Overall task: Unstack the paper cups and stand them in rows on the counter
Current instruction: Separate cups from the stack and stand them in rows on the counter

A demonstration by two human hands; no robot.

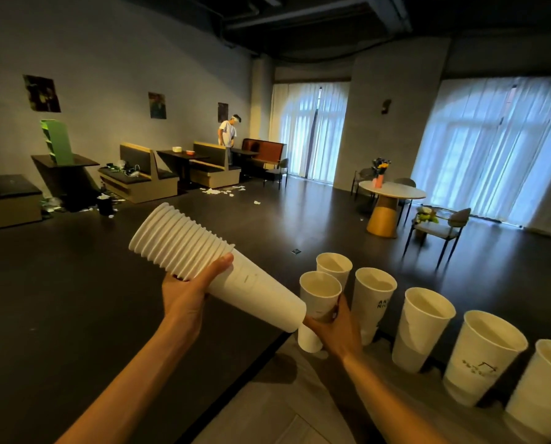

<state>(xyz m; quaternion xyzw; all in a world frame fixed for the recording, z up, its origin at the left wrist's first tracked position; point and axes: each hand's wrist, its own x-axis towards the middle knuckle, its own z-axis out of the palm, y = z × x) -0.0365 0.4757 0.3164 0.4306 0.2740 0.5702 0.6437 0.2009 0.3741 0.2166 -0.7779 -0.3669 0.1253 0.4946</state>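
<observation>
Dark worktop (pixel 75 315) fills the lower left, its edge running diagonally toward the lower centre; a paler surface (pixel 283 408) lies beside and below that edge. Stack of nested white paper cups (pixel 210 264), tilted with the rims up and to the left and the closed base down and to the right, is held above the worktop. Left hand (pixel 187 293) grips the stack from beneath at mid-length, fingers wrapped around it and the thumb (pixel 219 264) laid across the top. Row of five single paper cups (pixel 424 325) stands upright along the right side, running from the far cup (pixel 333 267) to the nearest cup (pixel 543 386) at the lower right corner; several bear dark printing. Right hand (pixel 338 328) holds one separate paper cup (pixel 317 306) upright just beside the stack's base, fingers closed around its lower wall; whether its base touches the surface cannot be told. This cup sits just left of the row's far end.
</observation>
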